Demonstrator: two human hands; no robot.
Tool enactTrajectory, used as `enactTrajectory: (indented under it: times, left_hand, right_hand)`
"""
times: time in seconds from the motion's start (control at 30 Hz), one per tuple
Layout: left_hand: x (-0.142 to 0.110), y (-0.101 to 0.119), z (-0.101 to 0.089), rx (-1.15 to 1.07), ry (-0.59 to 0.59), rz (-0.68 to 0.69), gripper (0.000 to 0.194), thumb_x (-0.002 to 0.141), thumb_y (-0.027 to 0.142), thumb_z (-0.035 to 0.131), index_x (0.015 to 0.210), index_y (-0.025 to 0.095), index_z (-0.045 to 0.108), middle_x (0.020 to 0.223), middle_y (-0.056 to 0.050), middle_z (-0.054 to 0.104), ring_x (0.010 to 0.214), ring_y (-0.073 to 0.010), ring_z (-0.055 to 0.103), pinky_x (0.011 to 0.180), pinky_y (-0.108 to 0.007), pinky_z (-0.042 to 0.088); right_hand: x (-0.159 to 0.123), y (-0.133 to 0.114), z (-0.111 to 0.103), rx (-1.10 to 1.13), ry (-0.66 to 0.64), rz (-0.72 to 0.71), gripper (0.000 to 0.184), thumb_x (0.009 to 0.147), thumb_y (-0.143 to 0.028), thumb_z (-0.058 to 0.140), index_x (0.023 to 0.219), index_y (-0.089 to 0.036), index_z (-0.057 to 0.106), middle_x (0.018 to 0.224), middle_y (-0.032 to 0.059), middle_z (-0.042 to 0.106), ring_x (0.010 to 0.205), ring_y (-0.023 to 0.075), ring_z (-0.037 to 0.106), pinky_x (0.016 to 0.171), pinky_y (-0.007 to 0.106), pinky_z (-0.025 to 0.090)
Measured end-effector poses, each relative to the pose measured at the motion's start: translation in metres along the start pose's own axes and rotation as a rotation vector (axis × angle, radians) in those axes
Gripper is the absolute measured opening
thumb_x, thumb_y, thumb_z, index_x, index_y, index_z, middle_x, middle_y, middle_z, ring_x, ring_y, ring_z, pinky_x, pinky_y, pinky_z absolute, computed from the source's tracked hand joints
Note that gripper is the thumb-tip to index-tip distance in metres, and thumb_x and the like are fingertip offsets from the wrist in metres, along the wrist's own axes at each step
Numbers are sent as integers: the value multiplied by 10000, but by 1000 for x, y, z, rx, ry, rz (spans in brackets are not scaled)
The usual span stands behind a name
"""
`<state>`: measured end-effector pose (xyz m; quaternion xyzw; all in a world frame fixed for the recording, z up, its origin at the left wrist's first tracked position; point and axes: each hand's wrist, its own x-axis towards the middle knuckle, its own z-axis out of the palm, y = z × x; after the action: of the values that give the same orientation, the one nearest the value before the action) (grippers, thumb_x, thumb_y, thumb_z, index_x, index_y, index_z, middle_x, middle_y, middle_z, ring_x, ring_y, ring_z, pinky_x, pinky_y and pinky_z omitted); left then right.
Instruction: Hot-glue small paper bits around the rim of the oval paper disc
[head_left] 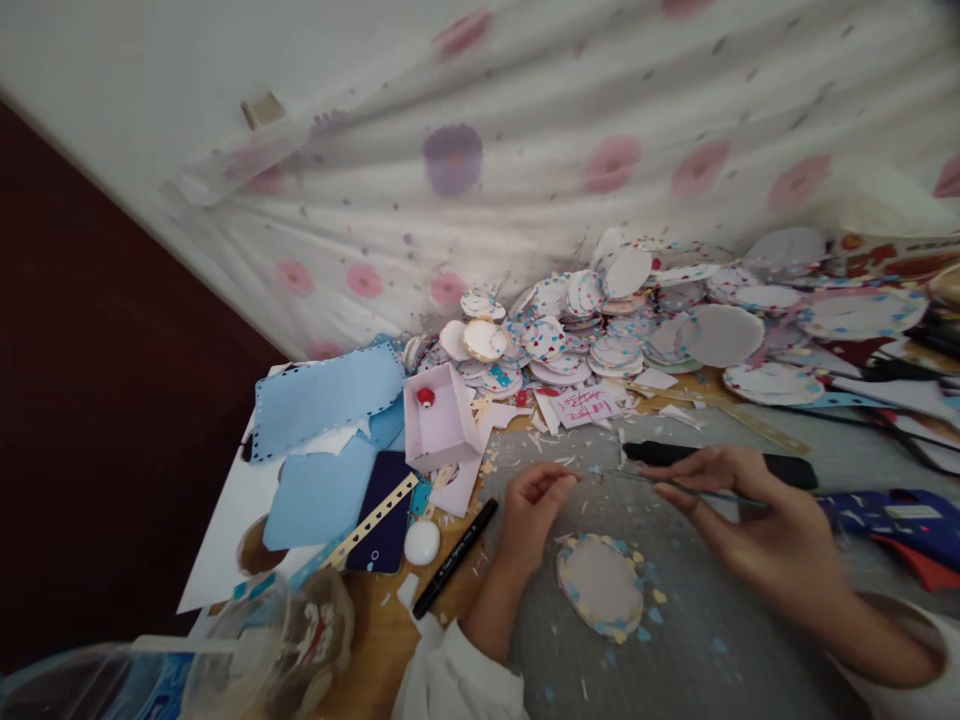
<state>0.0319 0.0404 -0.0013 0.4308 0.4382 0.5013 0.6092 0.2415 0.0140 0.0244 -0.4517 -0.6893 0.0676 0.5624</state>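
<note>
My right hand (761,520) grips slim tweezers (679,487) between thumb and fingers, their thin tips pointing left. Facing those tips, my left hand (534,505) is pinched closed at thumb and forefinger; whatever it holds is too small to make out. Just below, between both hands, a round white paper disc (600,585) lies flat on the grey mat (675,650), edged with tiny yellow and blue paper hearts. Loose blue and yellow hearts are scattered to its right. Behind the tweezers lies a black-handled tool (720,460).
Heaped decorated paper discs (547,340) line the back by a flowered curtain (525,200). Leftward are an open pink box (442,420) with a red item, blue paper sheets (330,400), a black marker (455,558) and a plastic cup (247,640). A blue patterned object (900,520) sits right.
</note>
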Motion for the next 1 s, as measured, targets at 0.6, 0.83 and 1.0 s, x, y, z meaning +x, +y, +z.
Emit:
enactTrajectory:
  times: [0.6, 0.83, 1.0]
  left_hand:
    - [-6, 3, 0, 242, -74, -9, 360, 699, 512, 838, 782, 167, 775, 504, 62, 462, 492, -81, 356, 501, -221, 294]
    - [-6, 6, 1, 250, -27, 16, 323, 700, 491, 842, 733, 177, 775, 553, 34, 521, 537, -98, 411, 526, -225, 336]
    - [-6, 7, 3, 250, -24, 2, 317, 671, 487, 852, 717, 179, 792, 525, 28, 517, 524, -109, 411, 517, -238, 340]
  right_hand:
    - [-15, -11, 6, 64, -67, -107, 182, 884, -136, 692, 830, -260, 571, 860, -23, 788, 666, 161, 680, 734, 386, 451]
    - [-20, -11, 6, 137, 16, 113, 183, 884, -229, 715, 801, -279, 560, 831, -1, 757, 758, 206, 704, 670, 361, 521]
    - [-19, -12, 6, 165, 7, 171, 183, 871, -254, 734, 783, -279, 575, 813, 8, 758, 732, 215, 716, 640, 363, 549]
